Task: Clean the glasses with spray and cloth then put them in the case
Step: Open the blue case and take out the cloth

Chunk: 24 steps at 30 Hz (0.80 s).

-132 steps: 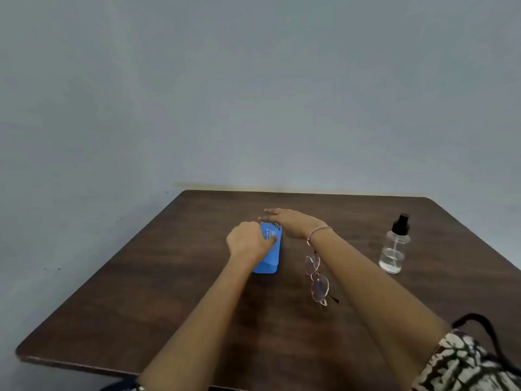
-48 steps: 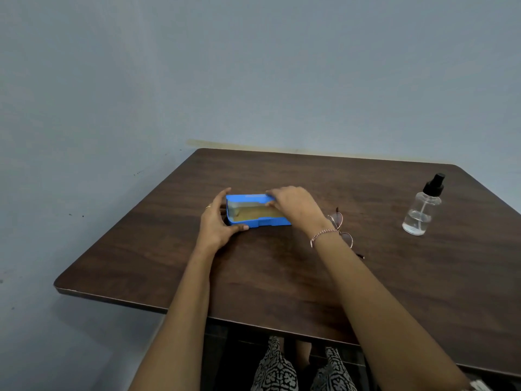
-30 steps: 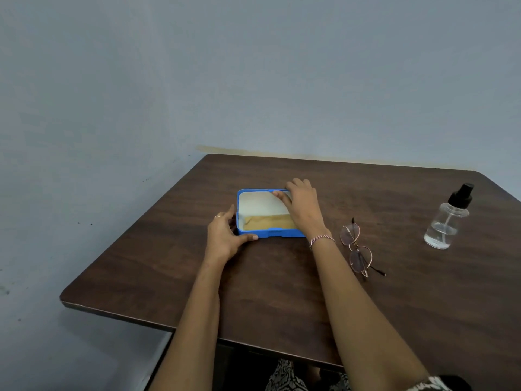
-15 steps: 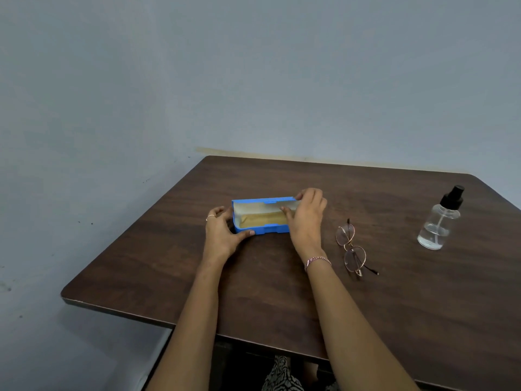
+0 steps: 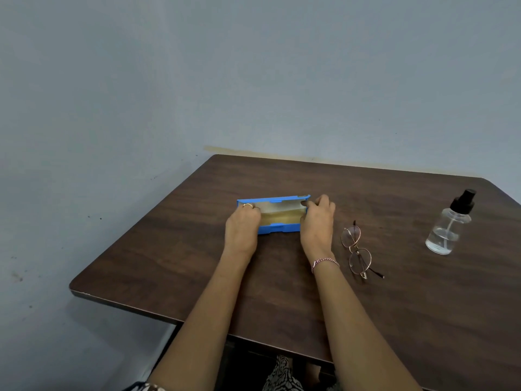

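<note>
Table [image 5: 197,249] edges frame the scene: the far edge meets the grey wall [image 5: 253,80], the left edge runs diagonally down to a rounded near-left corner, and the near edge crosses just above the person's lap. Bare dark wood lies between the case and the near edge, crossed only by the 2 forearms. More bare wood spreads to the left of the case and behind it.

The blue case [image 5: 277,228] sits open near the table's middle, its lid raised at the back. A yellowish layer lies inside — cloth or lining, I cannot tell which.

The left hand [image 5: 242,227] grips the case's left end, fingers curled over the rim, with a ring on 1 of them. The right hand [image 5: 317,224] grips the right end, fingers curled, 1 fingertip touching the lid's upper right corner.

The glasses [image 5: 356,249] lie on the table just right of the right wrist, apart from the case. The spray bottle [image 5: 448,230] stands upright well to the right — near the table's right edge.
</note>
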Available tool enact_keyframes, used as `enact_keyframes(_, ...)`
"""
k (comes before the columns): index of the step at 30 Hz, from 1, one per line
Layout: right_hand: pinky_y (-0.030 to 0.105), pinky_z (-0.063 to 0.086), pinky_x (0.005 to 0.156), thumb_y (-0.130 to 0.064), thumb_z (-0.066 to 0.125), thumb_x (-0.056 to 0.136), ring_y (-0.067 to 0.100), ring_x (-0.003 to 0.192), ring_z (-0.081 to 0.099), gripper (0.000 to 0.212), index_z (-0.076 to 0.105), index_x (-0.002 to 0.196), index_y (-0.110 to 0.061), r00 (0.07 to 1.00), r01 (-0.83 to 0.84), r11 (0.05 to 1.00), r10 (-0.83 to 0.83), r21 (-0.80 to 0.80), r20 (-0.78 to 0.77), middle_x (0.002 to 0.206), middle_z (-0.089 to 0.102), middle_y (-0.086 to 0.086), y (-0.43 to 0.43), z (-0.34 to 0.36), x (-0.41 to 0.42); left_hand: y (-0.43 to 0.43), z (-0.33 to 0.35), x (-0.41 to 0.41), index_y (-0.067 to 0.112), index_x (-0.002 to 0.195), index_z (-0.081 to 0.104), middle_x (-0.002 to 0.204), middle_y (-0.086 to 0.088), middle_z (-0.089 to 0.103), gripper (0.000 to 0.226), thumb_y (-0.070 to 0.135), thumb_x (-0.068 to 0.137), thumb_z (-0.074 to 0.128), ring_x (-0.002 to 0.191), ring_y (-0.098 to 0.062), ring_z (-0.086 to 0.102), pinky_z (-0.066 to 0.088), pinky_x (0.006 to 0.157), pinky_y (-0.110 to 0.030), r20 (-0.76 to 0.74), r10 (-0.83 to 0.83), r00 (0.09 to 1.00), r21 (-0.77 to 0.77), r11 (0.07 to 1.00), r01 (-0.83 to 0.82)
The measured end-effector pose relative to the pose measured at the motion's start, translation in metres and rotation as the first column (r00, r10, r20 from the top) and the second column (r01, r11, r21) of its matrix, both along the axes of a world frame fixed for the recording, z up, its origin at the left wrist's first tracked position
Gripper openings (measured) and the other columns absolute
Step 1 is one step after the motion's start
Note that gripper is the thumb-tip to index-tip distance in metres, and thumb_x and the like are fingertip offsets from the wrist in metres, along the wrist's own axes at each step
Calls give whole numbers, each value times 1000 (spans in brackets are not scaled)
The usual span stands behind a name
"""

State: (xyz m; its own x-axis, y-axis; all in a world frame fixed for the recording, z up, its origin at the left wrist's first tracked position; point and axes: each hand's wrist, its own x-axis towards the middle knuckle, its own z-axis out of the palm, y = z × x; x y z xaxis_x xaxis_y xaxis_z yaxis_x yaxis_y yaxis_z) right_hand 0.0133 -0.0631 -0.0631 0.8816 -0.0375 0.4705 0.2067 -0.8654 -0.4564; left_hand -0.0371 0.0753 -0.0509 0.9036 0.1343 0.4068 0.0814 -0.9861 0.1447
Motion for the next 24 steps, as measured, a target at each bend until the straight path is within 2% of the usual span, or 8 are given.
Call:
enact_keyframes(5, 27, 42, 74, 10, 49, 87, 26, 110, 37, 36, 61, 117, -6, 997, 11, 994, -20, -112, -79, 120, 42, 9, 0, 5, 1, -6, 3, 5, 5, 110, 58, 114, -9, 56, 25, -6, 90, 47, 110, -23, 51, 47, 80, -30, -55, 67, 996, 90, 994, -61)
enact_keyframes(8, 26, 39, 67, 8, 49, 89, 25, 109, 38, 32, 63, 112, -8, 994, 22, 991, -36, -135, -104, 118, 43, 8, 1, 6, 2, -6, 3, 8, 5, 108, 58, 114, -10, 56, 25, -6, 89, 48, 109, -23, 52, 47, 80, -30, -76, 90, 993, 105, 991, -82)
enact_keyframes(11, 25, 35, 66, 8, 50, 88, 24, 107, 42, 27, 64, 106, -7, 990, 55, 991, -70, -121, -123, 116, 45, 8, 1, 5, 5, -6, 2, 8, 7, 108, 59, 113, -10, 59, 25, -6, 89, 49, 105, -23, 56, 48, 80, -32, -81, 106, 991, 105, 990, -97)
enact_keyframes(17, 31, 43, 70, 0, 54, 89, 26, 105, 47, 19, 64, 104, -7, 987, 76, 994, -86, -76, -139, 112, 49, 9, 3, 4, 10, -6, 3, 8, 7, 102, 57, 110, -11, 60, 24, -9, 86, 47, 99, -27, 60, 47, 76, -33, -80, 116, 990, 78, 991, -109)
enact_keyframes(24, 32, 43, 69, -7, 54, 92, 25, 104, 48, 13, 60, 103, -10, 993, -3, 1000, 5, 19, -117, 110, 48, 9, -3, 3, 12, -2, 5, 15, 8, 102, 58, 108, -11, 60, 20, -3, 88, 50, 98, -26, 59, 47, 77, -32, -136, 119, 984, 50, 992, -113)
